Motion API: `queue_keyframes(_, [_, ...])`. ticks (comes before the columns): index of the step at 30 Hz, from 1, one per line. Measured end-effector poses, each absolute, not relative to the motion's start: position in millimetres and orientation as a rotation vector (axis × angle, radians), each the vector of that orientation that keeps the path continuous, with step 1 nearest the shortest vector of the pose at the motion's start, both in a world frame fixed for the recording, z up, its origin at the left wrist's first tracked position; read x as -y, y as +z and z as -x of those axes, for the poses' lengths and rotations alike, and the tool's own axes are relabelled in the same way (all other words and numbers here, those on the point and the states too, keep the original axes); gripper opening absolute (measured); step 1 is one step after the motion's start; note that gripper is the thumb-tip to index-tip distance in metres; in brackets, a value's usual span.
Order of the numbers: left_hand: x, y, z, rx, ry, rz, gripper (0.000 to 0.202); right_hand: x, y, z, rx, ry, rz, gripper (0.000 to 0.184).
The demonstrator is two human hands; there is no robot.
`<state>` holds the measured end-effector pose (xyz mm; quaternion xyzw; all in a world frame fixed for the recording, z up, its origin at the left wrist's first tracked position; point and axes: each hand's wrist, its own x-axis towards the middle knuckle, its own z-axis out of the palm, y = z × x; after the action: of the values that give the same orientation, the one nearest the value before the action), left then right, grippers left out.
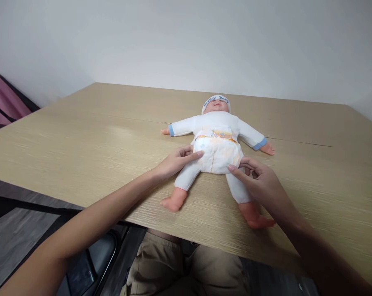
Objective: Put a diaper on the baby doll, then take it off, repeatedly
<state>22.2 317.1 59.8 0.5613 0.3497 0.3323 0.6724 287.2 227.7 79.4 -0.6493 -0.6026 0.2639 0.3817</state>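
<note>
A baby doll [217,120] in a white suit with blue cuffs lies on its back, head away from me and legs toward me. Around its hips is a white diaper [218,154] with a coloured printed band at the waist. My left hand [181,159] pinches the diaper's edge by the leg on the left, thumb on top and fingers partly hidden beneath. At the opposite leg opening, my right hand [255,176] grips the diaper's edge between thumb and curled fingers. A white cap [216,99] with blue lettering covers the doll's head.
The doll rests on a wide wooden table [81,144], a thin seam running across it. Behind stands a pale wall [186,45]. A pink and black item [5,100] shows at far left. Below the near edge, a phone-like dark object [81,271] lies on a chair [104,250].
</note>
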Motion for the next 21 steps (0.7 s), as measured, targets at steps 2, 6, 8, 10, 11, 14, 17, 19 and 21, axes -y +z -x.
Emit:
queue_keyframes(2, [-318,61,-22,-0.789,0.756,-1.286,0.042,-229,77,-288,1.548,0.553,1.667,0.042])
queue_keyframes(6, [-318,60,-17,-0.806,0.771,-1.329,0.039,-225,75,-291,1.602,0.375,1.634,0.044])
queue_keyframes(8, [-318,59,-12,-0.843,0.791,-1.335,0.038,-218,77,-296,1.674,0.4,1.622,0.043])
queue_keyframes(10, [-318,57,-5,-0.864,0.81,-1.33,0.041,-209,81,-305,1.725,0.38,1.631,0.042])
queue_keyframes(11, [-319,57,0,-0.863,0.823,-1.343,0.042,-207,83,-311,1.732,0.343,1.647,0.043])
queue_keyframes(14, [-330,60,11,-0.895,0.909,-1.582,0.04,-215,86,-338,1.692,0.157,1.733,0.042])
queue_keyframes(17, [-359,67,12,-1.069,0.974,-2.135,0.039,-251,80,-365,1.724,-0.147,1.791,0.05])
queue_keyframes(19, [-384,70,4,-1.246,0.88,-2.436,0.043,-284,72,-377,1.822,-0.313,1.775,0.062])
queue_keyframes(21, [-407,73,-9,-1.432,0.704,-2.541,0.05,-316,66,-381,1.923,-0.324,1.793,0.07])
